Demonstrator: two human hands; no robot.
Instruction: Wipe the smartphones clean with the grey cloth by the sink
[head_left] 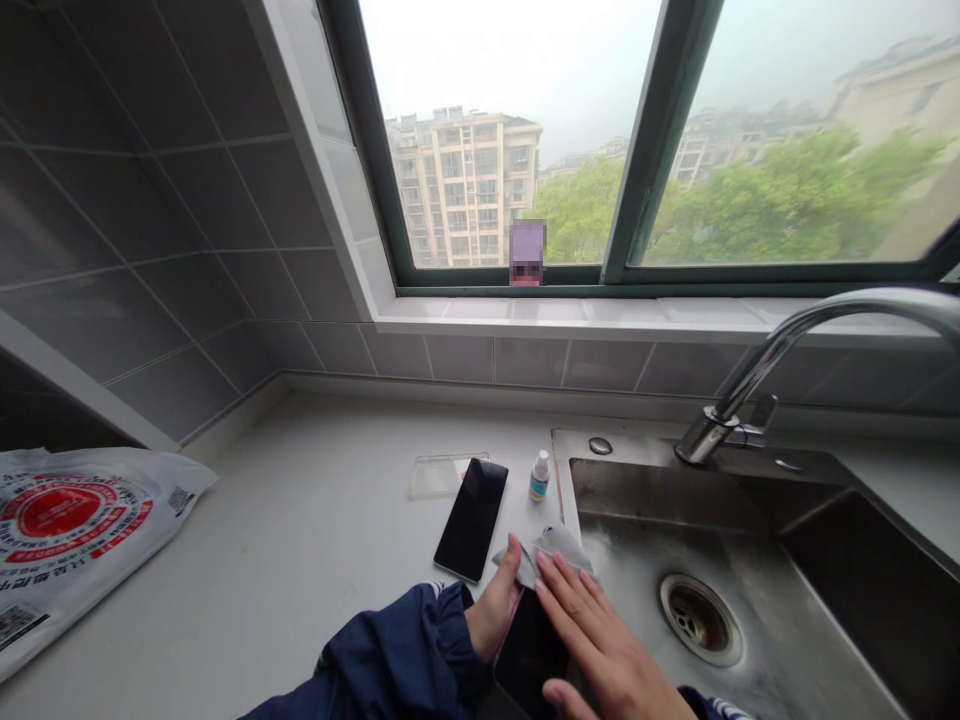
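Note:
My left hand [496, 605] grips a dark smartphone [527, 655] along its left side, thumb up near the top edge. Over the top end of that phone, my right hand [596, 630] presses a pale grey wipe [559, 545] with its fingers laid along it. The wipe's edges stick out beyond the fingertips. Another black smartphone [472, 518] lies screen up on the counter, left of my hands. It partly covers a clear phone case [436, 477]. Just right of it stands a small white-capped spray bottle [539, 477] with a blue and yellow label.
The steel sink [622, 545], with its drain [699, 618], borders my right hand. A chrome faucet [780, 360] arches over the sink's back right. On the far left of the white counter [315, 520] lies a printed plastic bag [82, 530]. A window sill [540, 312] runs behind.

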